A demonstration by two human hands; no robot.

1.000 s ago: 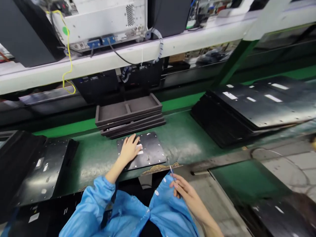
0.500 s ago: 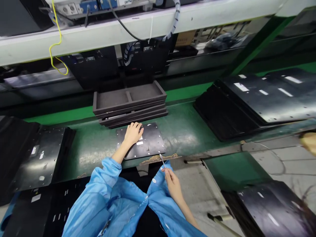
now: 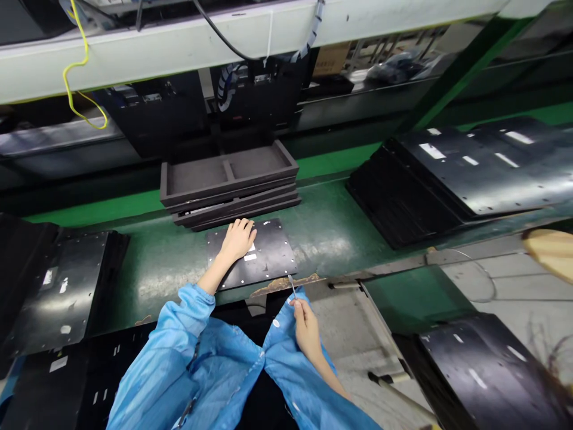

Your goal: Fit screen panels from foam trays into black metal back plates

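On the green bench lies a flat black panel (image 3: pixel 268 251) with small bright dots along its edges and white labels. My left hand (image 3: pixel 238 239) rests on its left part, palm down with the fingers stretched out. Below the panel's front right corner, my right hand (image 3: pixel 307 325) pinches a thin metal tool (image 3: pixel 292 286) with a widened, flattened tip. The tip points up toward the panel's front edge; whether it touches the panel, I cannot tell. My left palm and forearm cover part of the panel.
Behind the panel stands a stack of dark divided trays (image 3: pixel 228 173). Stacks of black panels lie at the right (image 3: pixel 483 167) and left (image 3: pixel 76 280) of the bench. The bench's front edge (image 3: pixel 277 286) is chipped. A lower green surface (image 3: pixel 425 298) holds more panels (image 3: pixel 487 358).
The whole view has shifted a little. My left hand stays on the panel, and my right hand still pinches the thin tool near the front edge.
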